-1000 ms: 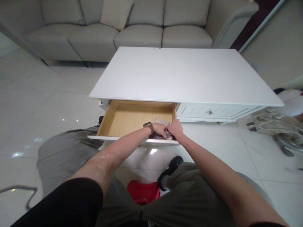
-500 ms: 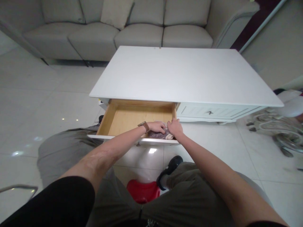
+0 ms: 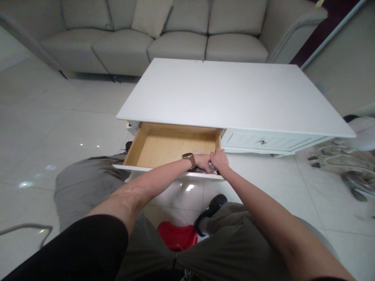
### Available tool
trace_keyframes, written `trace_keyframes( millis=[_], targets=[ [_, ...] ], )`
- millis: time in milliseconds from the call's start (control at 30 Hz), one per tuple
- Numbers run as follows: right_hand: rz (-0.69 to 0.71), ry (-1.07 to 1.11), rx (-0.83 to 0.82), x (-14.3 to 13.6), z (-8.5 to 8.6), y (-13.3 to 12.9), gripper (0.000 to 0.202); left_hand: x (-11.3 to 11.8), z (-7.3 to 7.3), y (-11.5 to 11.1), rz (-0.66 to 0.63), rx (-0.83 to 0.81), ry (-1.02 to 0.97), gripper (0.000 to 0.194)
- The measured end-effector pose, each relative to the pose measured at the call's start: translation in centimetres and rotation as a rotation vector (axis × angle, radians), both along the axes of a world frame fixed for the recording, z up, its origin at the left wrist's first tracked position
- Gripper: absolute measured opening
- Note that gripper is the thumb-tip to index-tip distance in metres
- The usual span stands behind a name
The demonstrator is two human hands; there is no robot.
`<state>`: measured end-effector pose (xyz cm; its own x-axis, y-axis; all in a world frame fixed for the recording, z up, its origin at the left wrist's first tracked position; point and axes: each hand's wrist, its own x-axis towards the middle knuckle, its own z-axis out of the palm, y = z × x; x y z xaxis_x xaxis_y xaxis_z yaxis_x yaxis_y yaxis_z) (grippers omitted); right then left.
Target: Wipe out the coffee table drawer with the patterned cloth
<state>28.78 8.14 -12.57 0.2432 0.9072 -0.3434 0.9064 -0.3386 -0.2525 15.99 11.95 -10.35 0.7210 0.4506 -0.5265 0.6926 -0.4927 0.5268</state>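
A drawer (image 3: 172,150) of pale wood with a white front is pulled out of the white coffee table (image 3: 231,93). In its front right corner lies a bunched, patterned grey-brown cloth (image 3: 200,170), partly covered by my hands. My left hand (image 3: 203,161), with a brown-strapped watch (image 3: 189,158) at the wrist, has its fingers closed on the cloth. Right beside it, my right hand (image 3: 219,159) is curled over the cloth's right end, close to the drawer's side wall. Its fingertips are partly hidden.
A grey sofa (image 3: 175,48) stands behind the table. A closed drawer with a small knob (image 3: 263,142) is on the right. A red plastic object (image 3: 178,236) lies on the floor between my legs, and ornate metalwork (image 3: 348,168) stands at the far right.
My left hand has slid right along the cloth, up against my right hand. My right hand has curled more tightly at the same corner. The whole view has shifted slightly.
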Motion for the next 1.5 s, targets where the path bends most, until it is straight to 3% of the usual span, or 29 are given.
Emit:
trace_keyframes(
  millis=[133,233,367,600,733,933,1133,1233,1300,1367,1433,1500],
  targets=[
    [0.002,-0.006,0.003,-0.1,-0.2,-0.1,0.042,-1.4,1.0,0.3,-0.028,0.039,0.114,0.045],
    [0.006,-0.005,0.003,-0.1,-0.3,-0.1,0.044,-4.0,1.7,0.8,-0.017,0.028,0.176,0.039],
    [0.002,0.012,-0.005,0.0,-0.3,0.0,0.044,-9.5,2.5,1.3,0.037,-0.009,0.248,0.033],
    [0.001,0.013,0.006,0.0,-0.4,-0.2,0.043,-21.3,3.6,2.8,0.114,-0.019,0.401,0.026],
    [0.005,0.009,-0.002,0.0,-0.3,-0.3,0.043,-25.0,4.5,2.9,0.132,0.059,0.550,0.025],
    [0.008,0.005,-0.006,0.0,-0.3,-0.3,0.043,-23.9,5.7,3.4,0.079,0.105,0.556,0.019],
    [0.011,-0.004,0.001,0.1,-0.4,-0.2,0.043,-23.4,7.9,7.7,0.203,0.234,0.343,0.024],
    [0.010,-0.006,0.005,0.1,-0.5,-0.1,0.043,-22.6,8.1,8.8,0.251,0.341,0.260,0.030],
    [0.009,-0.004,0.005,0.1,-0.5,-0.1,0.042,-21.5,7.2,8.5,0.238,0.355,0.230,0.037],
    [0.008,-0.002,0.000,0.1,-0.4,0.0,0.041,-20.2,5.3,7.6,0.177,0.296,0.229,0.051],
    [0.007,-0.004,-0.004,0.1,-0.4,0.0,0.042,-19.1,2.7,6.6,0.102,0.225,0.246,0.077],
    [0.007,-0.009,-0.004,0.1,-0.4,0.0,0.042,-18.3,0.1,5.6,0.110,0.238,0.299,0.105]
  ],
)
